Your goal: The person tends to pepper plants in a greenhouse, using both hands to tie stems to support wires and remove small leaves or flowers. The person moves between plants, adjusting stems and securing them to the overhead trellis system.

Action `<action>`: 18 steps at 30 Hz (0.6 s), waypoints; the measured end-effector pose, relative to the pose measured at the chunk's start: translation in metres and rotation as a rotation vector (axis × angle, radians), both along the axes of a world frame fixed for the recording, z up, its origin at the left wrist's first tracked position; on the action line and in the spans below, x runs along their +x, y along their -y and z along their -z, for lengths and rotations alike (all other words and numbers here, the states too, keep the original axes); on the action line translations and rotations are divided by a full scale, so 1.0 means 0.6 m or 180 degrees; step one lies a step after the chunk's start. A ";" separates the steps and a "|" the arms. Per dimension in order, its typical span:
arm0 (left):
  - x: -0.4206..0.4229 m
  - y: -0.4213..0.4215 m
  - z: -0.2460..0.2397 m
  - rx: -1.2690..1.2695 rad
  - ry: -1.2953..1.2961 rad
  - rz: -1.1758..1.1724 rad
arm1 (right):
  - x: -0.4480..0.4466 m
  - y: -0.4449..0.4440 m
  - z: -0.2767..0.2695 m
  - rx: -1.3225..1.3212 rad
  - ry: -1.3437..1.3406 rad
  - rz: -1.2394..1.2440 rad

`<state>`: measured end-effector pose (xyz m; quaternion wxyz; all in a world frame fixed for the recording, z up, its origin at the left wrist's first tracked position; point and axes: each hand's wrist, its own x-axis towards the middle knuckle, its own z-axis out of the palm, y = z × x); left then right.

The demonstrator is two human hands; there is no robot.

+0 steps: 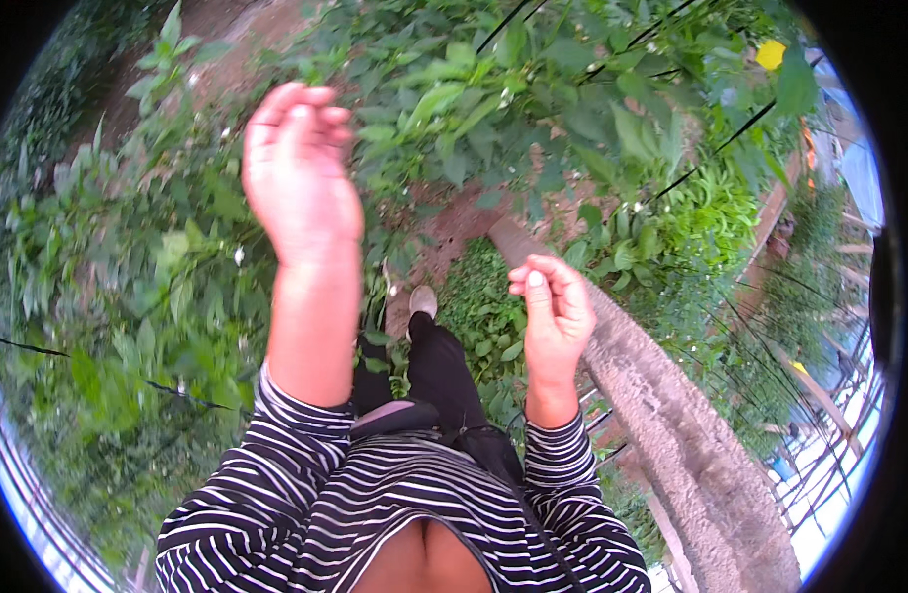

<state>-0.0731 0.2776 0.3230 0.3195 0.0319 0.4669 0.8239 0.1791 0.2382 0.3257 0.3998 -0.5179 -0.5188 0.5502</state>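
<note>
My left hand [299, 170] is raised over leafy green plants [439, 111] with small white flowers. Its fingers curl inward and blur a little; whether anything small sits inside them cannot be made out. Lower and to the right, my right hand [559, 307] has its thumb close to the bent fingers, and no object shows in it. Behind that hand, in the picture, runs a rough post [669, 415], perhaps concrete; contact between them cannot be judged. Both forearms come out of striped black-and-white sleeves [291, 437].
Dark wires [713, 152] cross the foliage at upper right, and another wire [179, 393] passes at left. My shoe [423, 302] stands among low plants beside bare reddish soil [461, 222]. A yellow piece [770, 54] shows at the top right. Poles [817, 389] stand beyond the post.
</note>
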 end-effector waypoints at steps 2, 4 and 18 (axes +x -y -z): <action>0.103 0.059 -0.006 0.0166 -0.0226 0.0404 | 0.029 0.020 -0.003 -0.0033 0.0522 -0.0385; 0.219 0.144 -0.013 -0.0194 -0.0106 0.1267 | 0.057 0.036 -0.010 0.0390 0.1193 -0.0716; 0.406 0.539 0.231 -0.2460 -0.1693 0.4410 | -0.107 0.367 -0.125 -0.3664 -0.3338 -0.4833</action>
